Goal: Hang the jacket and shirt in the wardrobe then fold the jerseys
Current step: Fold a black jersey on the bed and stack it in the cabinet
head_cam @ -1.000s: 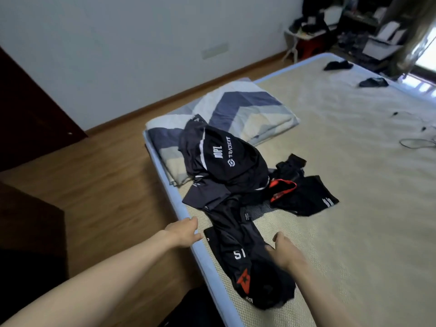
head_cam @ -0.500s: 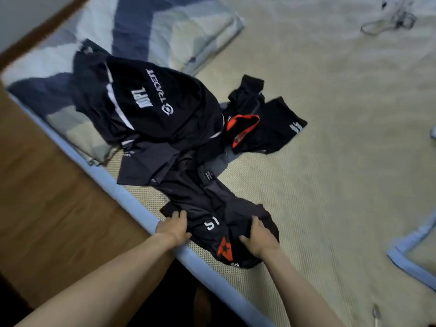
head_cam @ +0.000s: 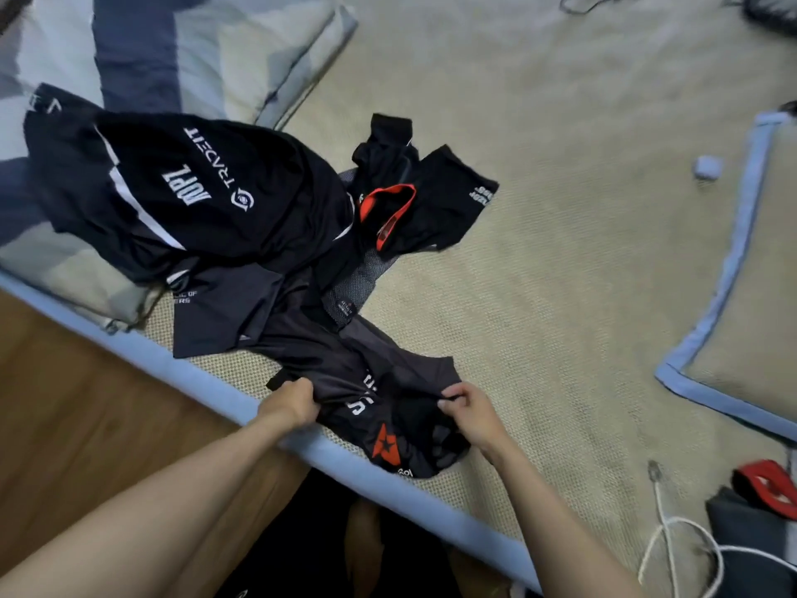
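Observation:
A dark jersey with a red star logo [head_cam: 388, 429] lies bunched at the near edge of the bed. My left hand [head_cam: 289, 403] grips its left side and my right hand [head_cam: 468, 410] pinches its right side. Behind it lies a heap of more dark jerseys: a black jersey with white lettering [head_cam: 202, 187] resting partly on the folded quilt, a dark grey one [head_cam: 224, 308] under it, and a black jersey with an orange collar [head_cam: 414, 205] to the right.
The bed [head_cam: 560, 252] has a beige woven mat and a blue edge [head_cam: 194, 373]. A folded blue-and-grey quilt [head_cam: 172, 45] lies at the back left. A pillow [head_cam: 742, 295], white cable [head_cam: 673, 537] and red-black item [head_cam: 767, 485] sit at the right. Wooden floor [head_cam: 86, 425] lies left.
My view has tilted down and moved closer to the bed. Both hands went from resting flat on the red-star jersey to gripping its sides, bunching the cloth.

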The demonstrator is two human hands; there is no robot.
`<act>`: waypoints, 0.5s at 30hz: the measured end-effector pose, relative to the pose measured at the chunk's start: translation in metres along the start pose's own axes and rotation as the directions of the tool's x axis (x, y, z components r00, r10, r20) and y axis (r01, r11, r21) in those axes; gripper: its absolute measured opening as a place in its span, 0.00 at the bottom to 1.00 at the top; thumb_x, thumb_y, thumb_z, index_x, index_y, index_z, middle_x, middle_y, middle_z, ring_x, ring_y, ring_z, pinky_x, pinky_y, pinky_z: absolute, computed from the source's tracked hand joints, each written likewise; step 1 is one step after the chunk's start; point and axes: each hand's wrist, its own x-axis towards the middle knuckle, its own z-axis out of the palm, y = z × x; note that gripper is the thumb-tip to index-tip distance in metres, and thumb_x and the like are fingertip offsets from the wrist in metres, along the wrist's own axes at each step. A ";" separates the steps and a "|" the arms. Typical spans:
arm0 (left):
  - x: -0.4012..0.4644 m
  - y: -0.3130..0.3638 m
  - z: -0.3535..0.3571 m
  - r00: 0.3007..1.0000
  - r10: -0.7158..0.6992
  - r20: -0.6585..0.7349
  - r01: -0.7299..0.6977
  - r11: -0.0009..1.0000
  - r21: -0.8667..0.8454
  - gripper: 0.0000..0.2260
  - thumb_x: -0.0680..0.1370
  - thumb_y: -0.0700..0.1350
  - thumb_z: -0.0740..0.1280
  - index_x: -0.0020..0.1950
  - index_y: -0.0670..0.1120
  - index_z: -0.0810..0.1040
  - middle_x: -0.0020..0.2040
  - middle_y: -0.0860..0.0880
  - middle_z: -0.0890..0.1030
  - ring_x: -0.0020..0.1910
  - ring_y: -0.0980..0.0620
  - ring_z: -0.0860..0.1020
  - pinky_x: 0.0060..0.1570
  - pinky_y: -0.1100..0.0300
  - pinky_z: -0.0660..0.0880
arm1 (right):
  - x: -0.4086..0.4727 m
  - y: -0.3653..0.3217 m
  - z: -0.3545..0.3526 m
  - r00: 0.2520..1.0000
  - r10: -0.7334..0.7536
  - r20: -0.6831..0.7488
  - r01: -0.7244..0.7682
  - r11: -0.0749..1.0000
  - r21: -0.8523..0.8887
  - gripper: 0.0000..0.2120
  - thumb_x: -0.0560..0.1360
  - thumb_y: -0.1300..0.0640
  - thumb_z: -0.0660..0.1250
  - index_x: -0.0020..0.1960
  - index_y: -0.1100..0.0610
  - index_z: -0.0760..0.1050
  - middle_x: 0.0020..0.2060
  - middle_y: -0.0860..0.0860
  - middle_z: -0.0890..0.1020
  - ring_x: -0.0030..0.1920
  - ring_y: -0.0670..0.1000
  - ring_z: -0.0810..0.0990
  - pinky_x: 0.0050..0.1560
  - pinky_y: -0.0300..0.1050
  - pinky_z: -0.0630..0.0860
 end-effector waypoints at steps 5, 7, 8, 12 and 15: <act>-0.044 0.029 -0.064 0.996 0.037 0.083 -0.056 0.971 0.233 0.10 0.74 0.40 0.60 0.37 0.44 0.80 0.32 0.51 0.84 0.38 0.52 0.86 0.48 0.58 0.82 | -0.059 -0.065 -0.068 0.998 -0.059 -0.024 0.064 0.893 0.445 0.05 0.80 0.63 0.67 0.53 0.56 0.80 0.41 0.51 0.83 0.40 0.48 0.81 0.40 0.41 0.78; -0.061 0.049 -0.094 0.991 0.115 0.075 -0.127 0.972 0.198 0.11 0.74 0.42 0.60 0.36 0.44 0.80 0.32 0.51 0.85 0.33 0.52 0.84 0.44 0.58 0.83 | -0.085 -0.094 -0.091 0.990 -0.136 -0.030 0.134 0.871 0.472 0.06 0.80 0.61 0.68 0.56 0.57 0.80 0.42 0.51 0.83 0.40 0.47 0.79 0.44 0.43 0.77; -0.068 0.061 -0.110 0.982 0.183 0.056 -0.189 0.971 0.145 0.10 0.74 0.44 0.62 0.37 0.44 0.80 0.32 0.51 0.85 0.32 0.52 0.84 0.44 0.59 0.82 | -0.098 -0.109 -0.100 0.984 -0.175 -0.035 0.171 0.863 0.476 0.07 0.79 0.60 0.68 0.57 0.56 0.80 0.41 0.50 0.82 0.39 0.47 0.79 0.45 0.44 0.76; -0.110 0.118 -0.162 0.777 0.582 -0.240 -0.612 0.787 -0.072 0.20 0.69 0.48 0.76 0.58 0.49 0.76 0.53 0.52 0.79 0.53 0.50 0.79 0.52 0.60 0.75 | -0.149 -0.165 -0.125 0.940 -0.336 -0.060 0.323 0.817 0.478 0.05 0.80 0.60 0.67 0.54 0.55 0.80 0.38 0.48 0.81 0.36 0.46 0.78 0.40 0.44 0.74; -0.174 0.164 -0.200 0.511 0.798 -0.320 -0.855 0.509 -0.098 0.39 0.67 0.55 0.80 0.75 0.55 0.67 0.68 0.58 0.71 0.63 0.59 0.73 0.63 0.64 0.70 | -0.186 -0.200 -0.141 0.883 -0.462 -0.083 0.439 0.751 0.493 0.04 0.80 0.60 0.68 0.53 0.53 0.81 0.41 0.48 0.82 0.38 0.46 0.80 0.35 0.42 0.73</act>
